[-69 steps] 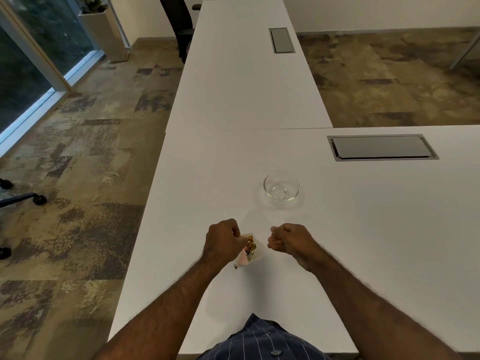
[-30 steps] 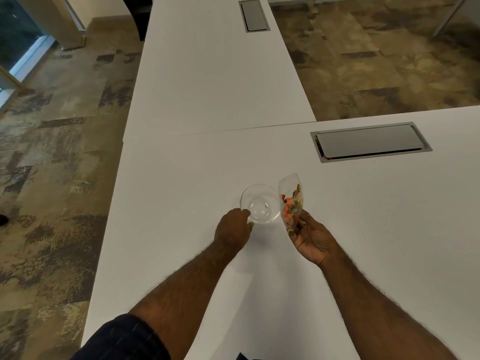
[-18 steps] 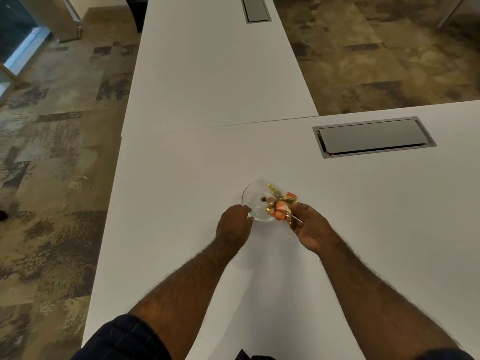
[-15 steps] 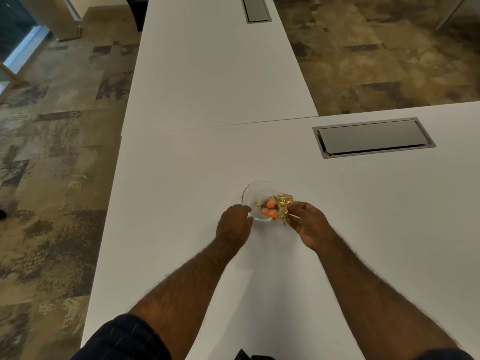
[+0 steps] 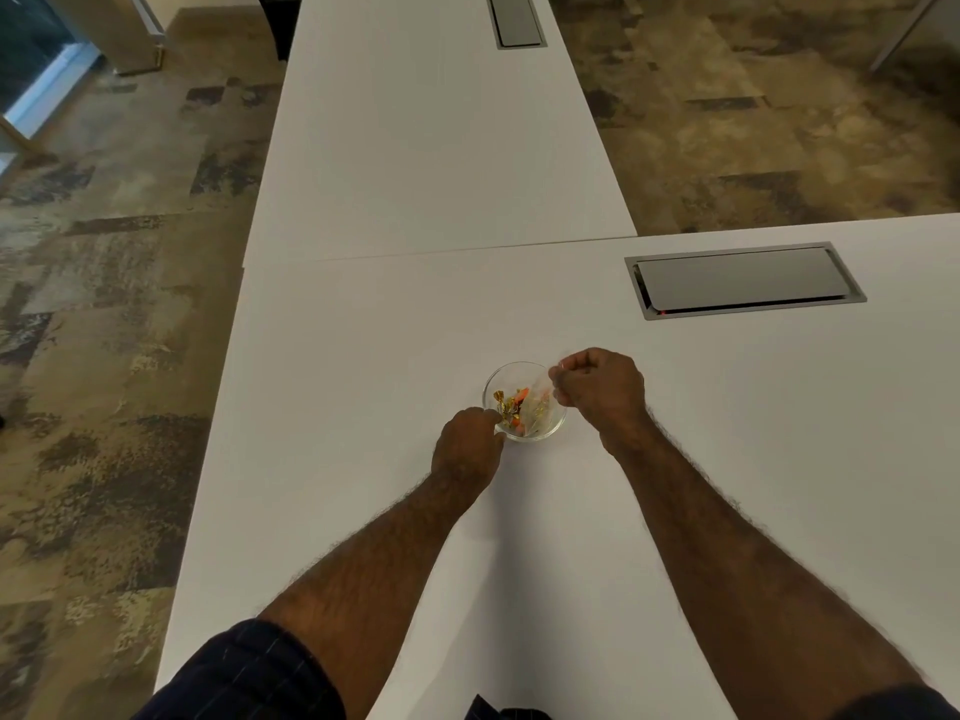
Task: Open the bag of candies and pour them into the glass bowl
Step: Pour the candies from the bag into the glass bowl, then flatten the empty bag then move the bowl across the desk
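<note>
A small glass bowl (image 5: 506, 372) stands on the white table (image 5: 363, 356). Gold and orange wrapped candies (image 5: 511, 405) lie inside it. My left hand (image 5: 467, 449) grips the bowl's near-left rim. My right hand (image 5: 600, 387) is above the bowl's right side, fingers pinched on the clear plastic candy bag (image 5: 540, 402), which hangs upside down with its mouth in the bowl. The bag looks almost empty; its outline is faint.
A grey cable hatch (image 5: 743, 280) is set into the table at the far right. A second white table (image 5: 431, 122) with its own hatch (image 5: 517, 18) runs away ahead. The table's left edge drops to patterned carpet (image 5: 104, 304).
My right hand tipped the bag over the bowl, then rose with the bag turned mouth down. The candies dropped from the bag into the bowl. My left hand stayed on the rim.
</note>
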`<state>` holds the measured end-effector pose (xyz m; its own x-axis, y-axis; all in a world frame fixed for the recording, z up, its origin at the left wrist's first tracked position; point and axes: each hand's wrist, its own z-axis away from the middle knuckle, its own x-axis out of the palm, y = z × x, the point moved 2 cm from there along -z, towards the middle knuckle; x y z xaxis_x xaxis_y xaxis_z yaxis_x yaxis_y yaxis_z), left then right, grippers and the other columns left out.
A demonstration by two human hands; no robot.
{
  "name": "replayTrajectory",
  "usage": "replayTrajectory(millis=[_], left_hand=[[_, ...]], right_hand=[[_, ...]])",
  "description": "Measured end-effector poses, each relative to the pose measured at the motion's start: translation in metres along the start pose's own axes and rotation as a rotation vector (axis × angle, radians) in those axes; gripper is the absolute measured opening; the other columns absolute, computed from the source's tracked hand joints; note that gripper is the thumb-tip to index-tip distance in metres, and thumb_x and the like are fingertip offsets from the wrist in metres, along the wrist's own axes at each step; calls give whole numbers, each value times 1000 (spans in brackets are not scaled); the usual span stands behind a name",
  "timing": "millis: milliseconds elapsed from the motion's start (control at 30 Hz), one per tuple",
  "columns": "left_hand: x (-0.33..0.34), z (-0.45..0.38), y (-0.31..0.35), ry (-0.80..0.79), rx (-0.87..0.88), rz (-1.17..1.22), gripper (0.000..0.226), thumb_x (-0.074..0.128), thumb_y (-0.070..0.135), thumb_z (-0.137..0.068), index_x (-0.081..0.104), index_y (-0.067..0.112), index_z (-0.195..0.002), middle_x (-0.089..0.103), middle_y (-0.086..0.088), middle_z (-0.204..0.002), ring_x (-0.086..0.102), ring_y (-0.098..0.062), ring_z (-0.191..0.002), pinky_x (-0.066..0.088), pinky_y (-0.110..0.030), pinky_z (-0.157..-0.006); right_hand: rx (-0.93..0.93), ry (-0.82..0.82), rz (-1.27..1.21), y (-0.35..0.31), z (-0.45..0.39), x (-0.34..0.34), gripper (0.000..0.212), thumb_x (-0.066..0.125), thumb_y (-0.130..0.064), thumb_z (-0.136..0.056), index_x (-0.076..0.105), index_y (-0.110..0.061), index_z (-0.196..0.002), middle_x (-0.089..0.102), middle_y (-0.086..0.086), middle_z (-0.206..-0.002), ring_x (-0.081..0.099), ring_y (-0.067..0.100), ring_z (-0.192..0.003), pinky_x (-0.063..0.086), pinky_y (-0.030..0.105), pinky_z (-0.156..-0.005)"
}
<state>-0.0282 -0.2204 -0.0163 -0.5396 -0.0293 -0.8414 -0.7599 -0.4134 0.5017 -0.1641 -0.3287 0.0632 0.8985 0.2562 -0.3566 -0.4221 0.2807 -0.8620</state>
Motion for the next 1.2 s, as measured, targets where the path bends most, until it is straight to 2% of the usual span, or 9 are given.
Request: replayTrajectory(millis=[433,600,700,767,833,933,1033,1133,1200], left_hand=[[-7,6,6,-67,26,-13,45,62,25,-89,53,10,-131,59,-11,-132,52,-26,-121,40,-33,-101],[-17,22,12,-64,9,28,59,57,24,-92,34,10,-144,46,-10,-145,45,-27,-131,37,-35,-107],[-28,41,16,14,-80,267,57,49,33,-95,31,14,-145,50,-8,-144,50,-27,-128,39,-36,-105],[-33,54,14,21,-224,552,55,40,43,-97,29,19,-146,52,-8,-142,52,-26,-126,39,-34,-106],[-36,69,9,0,-331,861,59,36,52,-95,26,25,-147,52,-5,-141,55,-24,-122,41,-41,-108],[-40,94,-2,6,-361,1006,68,48,51,-92,16,31,-148,61,-3,-127,66,-18,-102,53,-41,-94],[-37,121,-20,45,-416,935,85,67,29,-86,9,39,-147,67,-2,-112,69,-20,-95,54,-43,-94],[-30,146,-36,59,-424,856,86,69,12,-84,16,41,-146,66,0,-107,68,-19,-94,55,-34,-88],[-25,159,-45,49,-429,782,83,67,9,-86,19,39,-147,64,-2,-111,67,-21,-94,55,-31,-84]], right_hand=[[21,34,-5,-12,11,-16,11,77,-14,-79,66,-13,-79,72,11,-80,71,20,-66,62,36,-72],[85,72,-308,0,31,-15,10,73,-4,-78,65,-10,-81,71,13,-83,68,22,-67,61,36,-72],[145,-74,-569,9,54,-8,14,67,5,-81,61,-7,-80,67,13,-81,66,21,-70,57,32,-70],[196,-179,-702,18,69,0,16,61,10,-83,58,-5,-80,66,13,-80,67,21,-70,57,30,-69],[244,-262,-761,30,86,9,15,59,11,-84,57,-4,-81,66,15,-82,66,23,-74,58,30,-69],[299,-359,-748,50,113,25,15,64,9,-81,58,-4,-81,65,16,-83,65,25,-78,58,32,-72],[351,-406,-684,72,137,39,21,67,10,-79,55,-5,-86,65,20,-86,65,27,-77,59,35,-70],[363,-430,-453,94,157,49,43,71,5,-76,51,-7,-111,68,20,-96,68,27,-78,59,34,-69],[313,-476,-214,108,167,53,52,77,-8,-76,47,-17,-118,69,16,-99,70,25,-81,59,30,-67]])
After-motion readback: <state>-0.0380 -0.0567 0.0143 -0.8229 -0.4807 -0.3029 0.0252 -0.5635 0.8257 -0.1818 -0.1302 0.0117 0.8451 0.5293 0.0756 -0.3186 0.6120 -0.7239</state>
